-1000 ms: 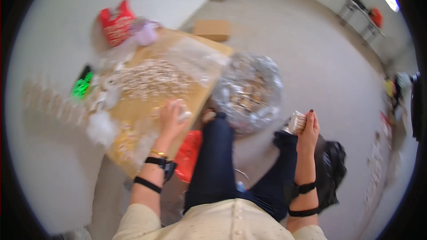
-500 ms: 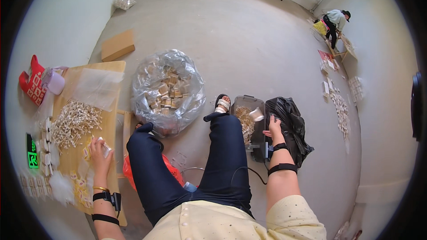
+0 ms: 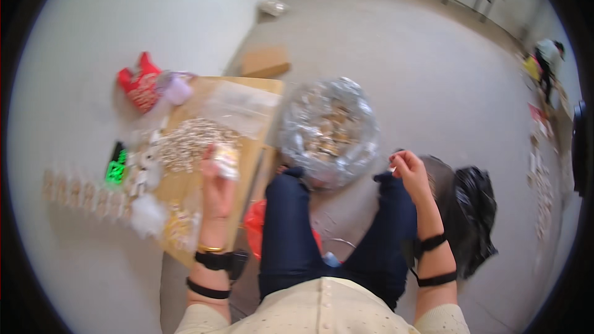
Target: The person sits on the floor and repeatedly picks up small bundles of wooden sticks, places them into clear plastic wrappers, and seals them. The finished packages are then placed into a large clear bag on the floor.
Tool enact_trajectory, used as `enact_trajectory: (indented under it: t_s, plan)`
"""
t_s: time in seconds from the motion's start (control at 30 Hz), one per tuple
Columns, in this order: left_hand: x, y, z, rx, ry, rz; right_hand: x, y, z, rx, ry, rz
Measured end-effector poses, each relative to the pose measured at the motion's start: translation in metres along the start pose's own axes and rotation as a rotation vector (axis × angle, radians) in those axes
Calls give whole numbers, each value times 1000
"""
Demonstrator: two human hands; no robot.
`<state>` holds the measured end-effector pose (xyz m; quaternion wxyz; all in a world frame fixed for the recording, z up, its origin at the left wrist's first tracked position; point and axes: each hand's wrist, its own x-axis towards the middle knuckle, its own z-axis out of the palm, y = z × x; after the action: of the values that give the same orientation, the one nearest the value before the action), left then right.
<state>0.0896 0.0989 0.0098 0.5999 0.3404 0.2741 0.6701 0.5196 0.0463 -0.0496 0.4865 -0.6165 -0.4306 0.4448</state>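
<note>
Now, in the head view, the left hand clasps a whitish packet on its right side, left of center over the table; the right hand, well apart at center right, pinches closed, blur obscuring any contents and the packet's long axis.

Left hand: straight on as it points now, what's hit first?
Probably the pile of small pale sticks on the wooden table, just past the left hand in the picture. Its height above the table is unclear, so it might pass over the pile.
</note>
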Motion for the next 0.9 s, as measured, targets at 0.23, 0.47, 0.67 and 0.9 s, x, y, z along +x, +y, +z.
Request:
enact_trajectory:
  t_s: [0.23,0.47,0.67,0.9]
  plan:
    - [-47,11,88,406,-120,305,-64,-119,158,404,-906,-30]
    - [-71,25,92,1050,-230,930,-83,-126,164,709,-946,135]
    - [-87,34,89,974,-311,779,-91,-144,143,438,-832,16]
    - [-93,36,101,438,-155,50,-104,-150,131,280,-678,-213]
